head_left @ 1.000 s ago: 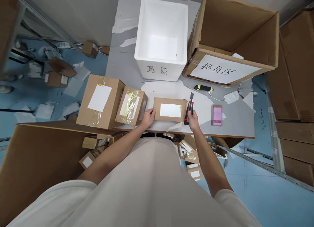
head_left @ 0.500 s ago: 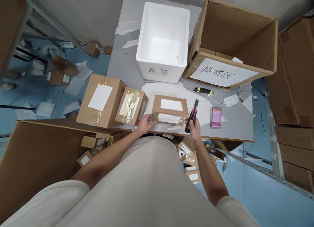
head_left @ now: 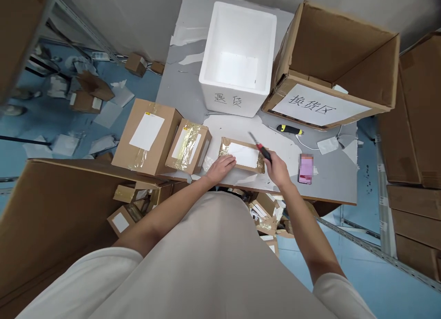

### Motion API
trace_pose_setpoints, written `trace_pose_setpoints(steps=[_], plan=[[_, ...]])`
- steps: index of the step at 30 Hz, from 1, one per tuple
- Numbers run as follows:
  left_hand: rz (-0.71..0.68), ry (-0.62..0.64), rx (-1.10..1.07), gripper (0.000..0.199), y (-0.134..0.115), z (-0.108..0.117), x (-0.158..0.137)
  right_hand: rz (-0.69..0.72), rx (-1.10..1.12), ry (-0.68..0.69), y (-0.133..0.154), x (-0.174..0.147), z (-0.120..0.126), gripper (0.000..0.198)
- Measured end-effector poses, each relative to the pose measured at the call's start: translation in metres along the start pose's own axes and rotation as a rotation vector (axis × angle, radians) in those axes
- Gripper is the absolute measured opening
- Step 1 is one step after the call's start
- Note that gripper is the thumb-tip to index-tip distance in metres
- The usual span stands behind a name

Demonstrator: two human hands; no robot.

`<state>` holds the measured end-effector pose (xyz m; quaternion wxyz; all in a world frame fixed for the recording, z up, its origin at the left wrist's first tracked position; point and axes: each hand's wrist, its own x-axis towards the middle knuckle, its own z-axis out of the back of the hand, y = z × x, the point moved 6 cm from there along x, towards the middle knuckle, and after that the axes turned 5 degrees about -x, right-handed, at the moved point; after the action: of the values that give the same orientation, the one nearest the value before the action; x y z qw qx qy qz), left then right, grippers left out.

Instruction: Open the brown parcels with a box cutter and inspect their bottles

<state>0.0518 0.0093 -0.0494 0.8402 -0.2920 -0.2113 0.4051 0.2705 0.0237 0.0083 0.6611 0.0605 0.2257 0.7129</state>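
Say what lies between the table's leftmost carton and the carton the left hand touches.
In the head view, a tape-banded carton stands there, with some white sheet beyond it.

Cutter (head_left: 263, 152) over carton (head_left: 242, 155), contact unclear

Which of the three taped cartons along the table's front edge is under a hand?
The rightmost carton: the left hand rests on it. The large carton and middle carton, left of it, stand untouched.

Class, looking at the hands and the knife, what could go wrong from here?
The right hand grips a knife, blade out, while the left hand rests on the taped box: a slip might cut that hand. What looks like a phone lies near the table's front edge and could be knocked off.
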Motion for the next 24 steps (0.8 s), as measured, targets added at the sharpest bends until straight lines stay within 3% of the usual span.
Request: trace_pose_setpoints(steps=[3, 6, 19, 24], plan=[[-0.102, -0.067, 0.014, 0.035, 0.004, -0.006, -0.004, 0.208, -0.314, 0.257, 0.04, 0.009, 0.0, 0.036], [-0.164, -0.11, 0.028, 0.034, 0.006, -0.008, -0.006, 0.32, -0.512, 0.373, 0.062, 0.021, -0.005, 0.035], [-0.123, -0.156, 0.006, 0.032, 0.013, -0.014, -0.006, 0.416, -0.724, 0.521, 0.082, 0.034, -0.02, 0.029], [-0.127, -0.14, 0.006, 0.033, 0.013, -0.013, -0.005, 0.349, -0.79, 0.524, 0.073, 0.027, -0.012, 0.032]])
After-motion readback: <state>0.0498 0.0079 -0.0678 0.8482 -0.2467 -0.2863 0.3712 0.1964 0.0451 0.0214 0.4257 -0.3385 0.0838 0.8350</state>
